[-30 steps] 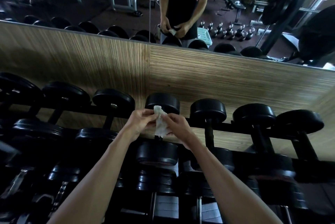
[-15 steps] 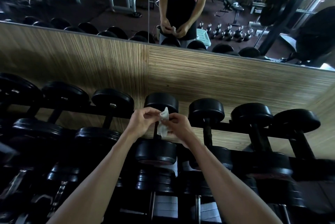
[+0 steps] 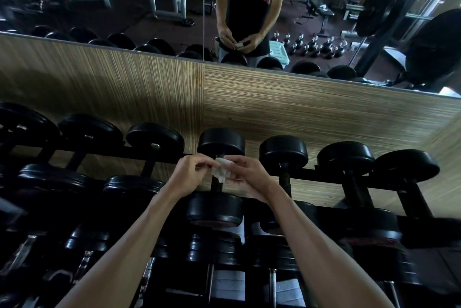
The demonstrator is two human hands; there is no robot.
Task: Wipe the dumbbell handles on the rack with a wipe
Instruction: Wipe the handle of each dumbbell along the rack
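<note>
A small white wipe (image 3: 222, 169) is bunched between my two hands above the top tier of the dumbbell rack (image 3: 321, 176). My left hand (image 3: 190, 174) pinches its left edge with curled fingers. My right hand (image 3: 249, 178) holds it from the right with thumb and fingertips. Directly below the wipe lies a black dumbbell (image 3: 219, 144) whose dark handle (image 3: 216, 185) is partly hidden by my hands. More black dumbbells (image 3: 283, 154) sit side by side along the tier.
A lower tier holds several dumbbells with chrome handles (image 3: 210, 282). A wood-grain wall panel (image 3: 299, 113) rises behind the rack, with a mirror (image 3: 149, 3) above it reflecting a person, kettlebells and gym machines.
The wipe has been folded smaller between my fingers, from a hanging strip to a compact wad. Both hands stay over the same dumbbell.
</note>
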